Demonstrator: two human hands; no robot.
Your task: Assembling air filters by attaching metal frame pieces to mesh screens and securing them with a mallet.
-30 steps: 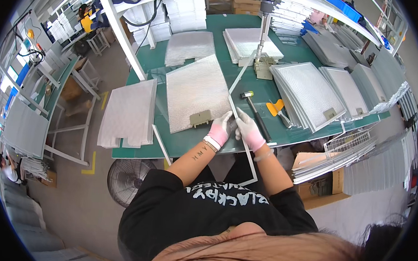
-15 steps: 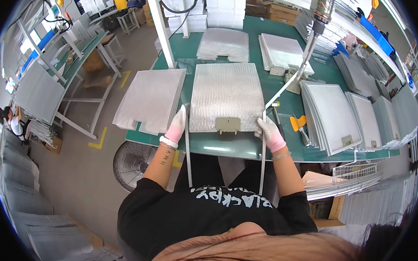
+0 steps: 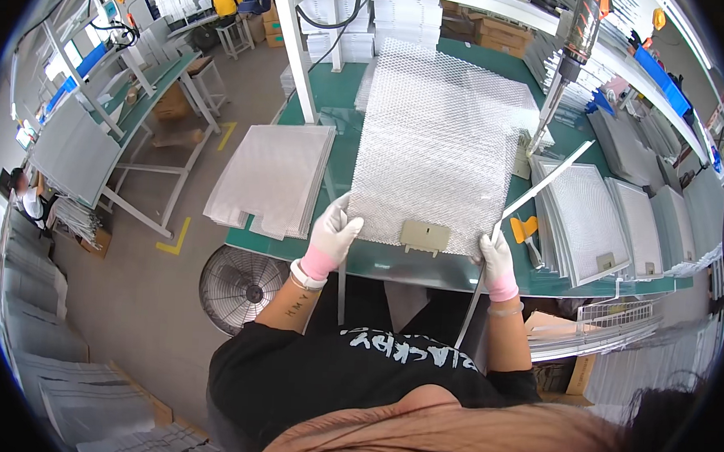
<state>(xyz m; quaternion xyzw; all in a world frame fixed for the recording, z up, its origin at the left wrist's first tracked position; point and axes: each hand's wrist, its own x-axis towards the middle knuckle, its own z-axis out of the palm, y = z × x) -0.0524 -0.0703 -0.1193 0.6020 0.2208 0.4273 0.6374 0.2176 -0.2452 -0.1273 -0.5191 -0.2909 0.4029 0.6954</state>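
Observation:
A silvery mesh panel point(image 3: 436, 148) is tilted up in front of me over the green table. A small beige plate point(image 3: 424, 237) sits at its near edge. My left hand point(image 3: 333, 237), in a white and pink glove, grips the panel's near left corner. My right hand point(image 3: 497, 264), gloved alike, is closed at the near right corner, where a thin metal strip point(image 3: 549, 178) also passes through it. That strip runs far right above the table and back toward my body. Another strip point(image 3: 342, 294) hangs below my left hand. The panel hides what lies behind it.
Pale panels are stacked at the left point(image 3: 270, 176), and framed mesh panels point(image 3: 583, 217) lean at the right. An orange scraper point(image 3: 524, 230) lies by my right hand. A power screwdriver point(image 3: 581, 37) hangs above the table. A floor fan point(image 3: 244, 289) stands at the lower left.
The mesh panel has come up off the table, tilted and nearer. My left hand moved right onto its corner; my right hand moved slightly right and down. The right-hand strip has swung outward.

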